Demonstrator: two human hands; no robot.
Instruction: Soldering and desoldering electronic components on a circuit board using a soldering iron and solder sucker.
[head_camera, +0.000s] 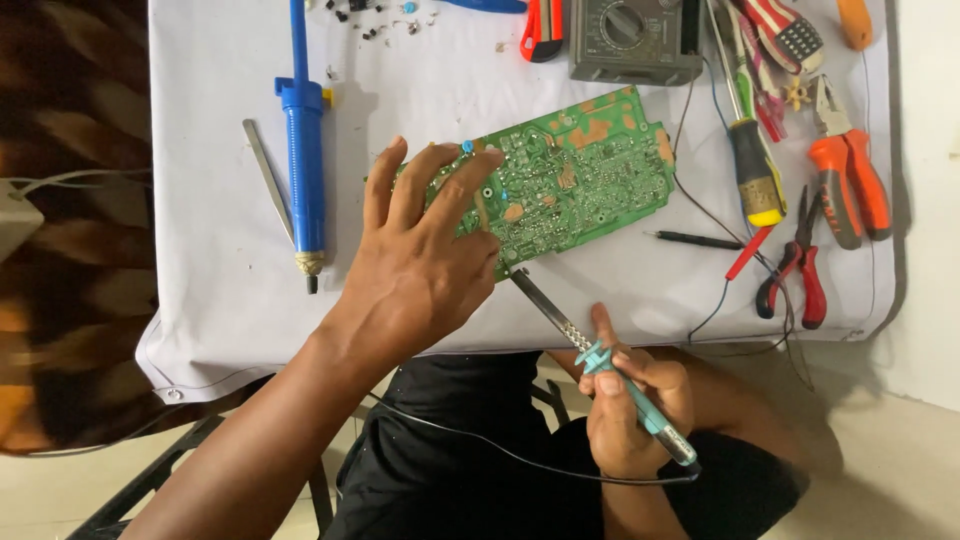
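Left hand (425, 250) lies flat, fingers spread, pinning the green circuit board (570, 175) mid-table; right hand (630, 405) grips a soldering iron (590, 350), tip at the board's near edge. Blue desoldering pump (303, 150) lies left, pliers (850, 185) right; bare cloth near left.

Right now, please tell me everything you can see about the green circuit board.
The green circuit board lies flat and slightly tilted on the white cloth, solder side up, with silvery joints and several orange-brown patches. The left hand presses its left end with spread fingers. The soldering iron, held by the right hand, reaches its lower edge.
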